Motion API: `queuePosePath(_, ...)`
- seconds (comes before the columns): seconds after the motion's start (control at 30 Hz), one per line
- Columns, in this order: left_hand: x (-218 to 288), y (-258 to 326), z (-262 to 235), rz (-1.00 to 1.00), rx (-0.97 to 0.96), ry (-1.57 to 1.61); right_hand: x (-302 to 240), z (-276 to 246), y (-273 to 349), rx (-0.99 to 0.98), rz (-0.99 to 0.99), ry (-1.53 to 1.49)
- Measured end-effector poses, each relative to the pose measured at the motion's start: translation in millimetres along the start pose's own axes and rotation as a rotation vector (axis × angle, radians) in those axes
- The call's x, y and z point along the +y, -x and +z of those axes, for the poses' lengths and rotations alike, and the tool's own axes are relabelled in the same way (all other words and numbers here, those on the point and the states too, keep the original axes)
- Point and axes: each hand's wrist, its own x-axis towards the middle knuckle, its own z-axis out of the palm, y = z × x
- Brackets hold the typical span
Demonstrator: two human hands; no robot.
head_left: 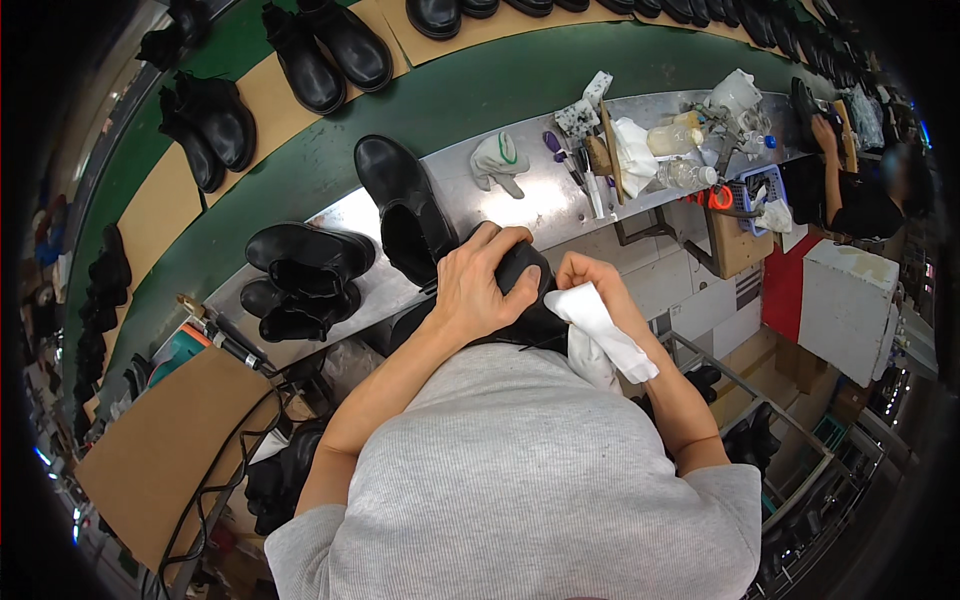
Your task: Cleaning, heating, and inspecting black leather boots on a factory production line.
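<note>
**Black boot (522,262) between two hands: expected handling and places of hold**

The boot, partly hidden, lies in front of the person's grey shirt (520,450), near the close edge of the metal worktop (545,210); whether it touches that edge cannot be told. The left hand (475,285) clasps it from the person's left, with the fingers (512,236) bent over the far side and the thumb pressed along the near side. The fingers of the right hand (597,275) are closed on a white cloth (605,330), which trails back over the wrist; whether their tips also press the boot is hidden.

By its look, the boot should be of moderate weight, manageable in one hand. Sole and toe are probably stiff and should bear a firm clasp; the shaft is likely softer and may fold under a squeeze. The standing boot (405,215) on the worktop, with its open shaft and smooth, shiny toe, suggests an upper that could slip under the fingers and take smudges or scratches, though it is unlikely to break. The surest hold would be a broad one across the sole's edges or around the heel, leaving the upper uncovered. The cloth appears light and limp, best pinched by a gathered fold.
</note>
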Motion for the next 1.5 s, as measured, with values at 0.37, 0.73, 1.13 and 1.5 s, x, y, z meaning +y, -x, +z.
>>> queuePosePath(0.37, -2, 0, 0, 0.010, 0.001, 0.006, -7, -1, -1, 0.001, 0.074, -0.029)
queuePosePath(0.73, -1, 1, 0, 0.003, 0.003, 0.006, -6, 0, -1, 0.026, 0.083, -0.028)
queuePosePath(1.13, -1, 1, -1, 0.001, -0.010, -0.003, -4, -1, -2, 0.034, 0.099, -0.085)
queuePosePath(1.5, -2, 2, -1, 0.025, 0.008, 0.008, -8, -1, 0, 0.005, 0.094, -0.059)
